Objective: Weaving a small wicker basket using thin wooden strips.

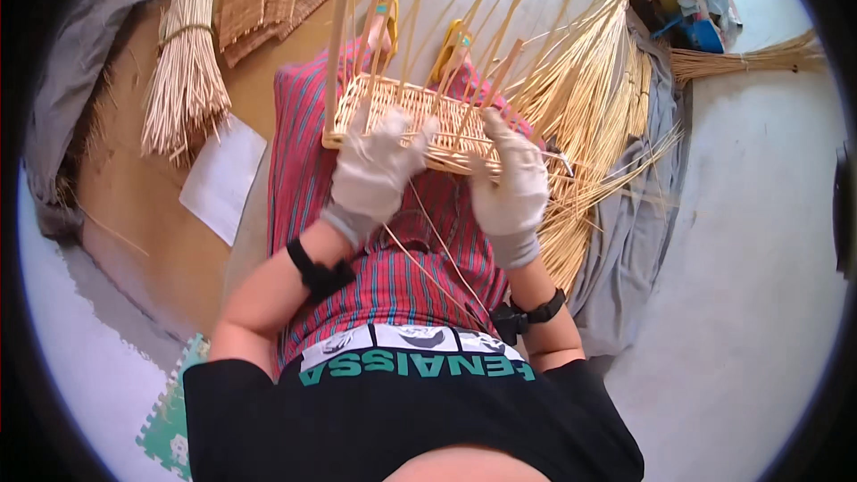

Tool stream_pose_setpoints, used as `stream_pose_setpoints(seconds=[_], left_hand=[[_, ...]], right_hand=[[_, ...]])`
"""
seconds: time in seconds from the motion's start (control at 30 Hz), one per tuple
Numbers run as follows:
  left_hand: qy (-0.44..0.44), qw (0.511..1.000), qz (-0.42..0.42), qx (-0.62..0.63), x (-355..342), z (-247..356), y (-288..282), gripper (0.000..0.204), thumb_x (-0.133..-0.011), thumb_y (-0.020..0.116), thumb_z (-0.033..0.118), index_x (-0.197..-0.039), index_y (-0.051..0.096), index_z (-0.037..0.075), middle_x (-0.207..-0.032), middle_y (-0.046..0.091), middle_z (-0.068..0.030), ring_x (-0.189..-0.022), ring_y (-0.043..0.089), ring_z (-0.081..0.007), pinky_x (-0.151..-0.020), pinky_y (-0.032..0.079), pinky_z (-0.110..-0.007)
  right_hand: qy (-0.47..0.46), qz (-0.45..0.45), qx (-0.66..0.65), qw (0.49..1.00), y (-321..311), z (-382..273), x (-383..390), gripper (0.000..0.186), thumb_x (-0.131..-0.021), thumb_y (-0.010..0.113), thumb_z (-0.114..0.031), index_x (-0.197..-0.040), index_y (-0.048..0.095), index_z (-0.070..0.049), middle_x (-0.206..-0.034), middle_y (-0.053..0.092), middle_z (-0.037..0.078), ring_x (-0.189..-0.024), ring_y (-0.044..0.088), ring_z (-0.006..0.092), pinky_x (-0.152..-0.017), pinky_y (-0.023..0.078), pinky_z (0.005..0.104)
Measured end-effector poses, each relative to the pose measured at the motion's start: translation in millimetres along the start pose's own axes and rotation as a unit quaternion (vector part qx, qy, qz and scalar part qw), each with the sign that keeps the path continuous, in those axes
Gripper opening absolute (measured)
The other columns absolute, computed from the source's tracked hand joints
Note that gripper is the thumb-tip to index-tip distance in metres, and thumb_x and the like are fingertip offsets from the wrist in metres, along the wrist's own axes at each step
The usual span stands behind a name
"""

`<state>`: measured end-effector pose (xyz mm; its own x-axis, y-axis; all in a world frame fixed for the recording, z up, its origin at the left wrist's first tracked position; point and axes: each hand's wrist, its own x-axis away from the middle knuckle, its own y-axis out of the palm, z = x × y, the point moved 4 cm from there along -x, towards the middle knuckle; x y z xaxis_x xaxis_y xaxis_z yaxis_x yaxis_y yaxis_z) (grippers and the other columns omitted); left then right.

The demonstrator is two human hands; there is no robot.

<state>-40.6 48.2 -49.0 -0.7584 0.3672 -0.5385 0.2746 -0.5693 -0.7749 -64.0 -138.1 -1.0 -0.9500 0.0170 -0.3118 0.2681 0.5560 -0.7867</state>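
A partly woven wicker basket lies across my lap, pale and rectangular, with wooden posts and long thin canes standing up from it. My left hand, in a white glove, is at its near left side. Those fingers look spread over the weave, slightly blurred. At the near right corner is my right hand, gloved too, with fingers stretched upward and thumb apart. Whether either palm presses on the rim cannot be made out. Two thin loose strands trail from beneath the basket toward my waist.
Long loose canes lie spread on grey cloth at the right. A tied cane bundle, a white sheet and woven panels are on the left. Yellow-handled tools sit beyond the basket. Another bundle lies far right.
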Motion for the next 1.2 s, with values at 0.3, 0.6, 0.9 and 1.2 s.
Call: stream_pose_setpoints(seconds=[0.3,0.6,0.9,1.2], left_hand=[[0.031,0.989,-0.142,-0.005,3.3,-15.9,51.6,0.054,-0.091,0.062,0.013,-0.145,0.059,0.015,-0.132,0.065,-0.0142,-0.125,0.063,-0.0293,-0.112,0.043,-0.046],[0.054,0.993,-0.101,-0.009,-11.1,-20.9,54.3,0.046,-0.088,0.064,0.012,-0.134,0.066,0.014,-0.121,0.069,-0.0126,-0.113,0.066,-0.031,-0.098,0.05,-0.045],[0.019,0.984,-0.179,0.017,-6.8,-19.2,43.4,0.039,-0.089,0.064,0.01,-0.128,0.069,0.015,-0.114,0.071,-0.0115,-0.103,0.069,-0.0313,-0.086,0.055,-0.044],[0.032,0.995,-0.086,0.031,-7.5,-12.6,50.4,0.026,-0.091,0.059,0.011,-0.117,0.065,0.013,-0.102,0.072,-0.0106,-0.094,0.072,-0.0308,-0.079,0.055,-0.044]], right_hand=[[-0.105,0.04,0.232,0.966,49.3,32.5,13.0,0.059,-0.078,0.079,-0.054,-0.115,0.065,-0.01,-0.108,0.062,0.008,-0.108,0.058,0.0321,-0.106,0.041,0.0533],[-0.095,0.103,0.199,0.97,77.3,56.4,10.8,0.047,-0.082,0.075,-0.051,-0.107,0.06,-0.014,-0.094,0.057,0.009,-0.092,0.057,0.0322,-0.084,0.041,0.0496],[-0.046,0.091,0.083,0.991,22.4,13.4,19.9,0.034,-0.084,0.079,-0.016,-0.117,0.07,-0.014,-0.118,0.07,0.005,-0.119,0.062,0.0304,-0.106,0.042,0.0485],[0.12,0.105,-0.265,0.951,2.3,14.9,-56.5,0.036,-0.097,0.072,-0.014,-0.13,0.061,-0.005,-0.1,0.076,0.012,-0.066,0.065,0.0158,-0.063,0.052,0.034]])
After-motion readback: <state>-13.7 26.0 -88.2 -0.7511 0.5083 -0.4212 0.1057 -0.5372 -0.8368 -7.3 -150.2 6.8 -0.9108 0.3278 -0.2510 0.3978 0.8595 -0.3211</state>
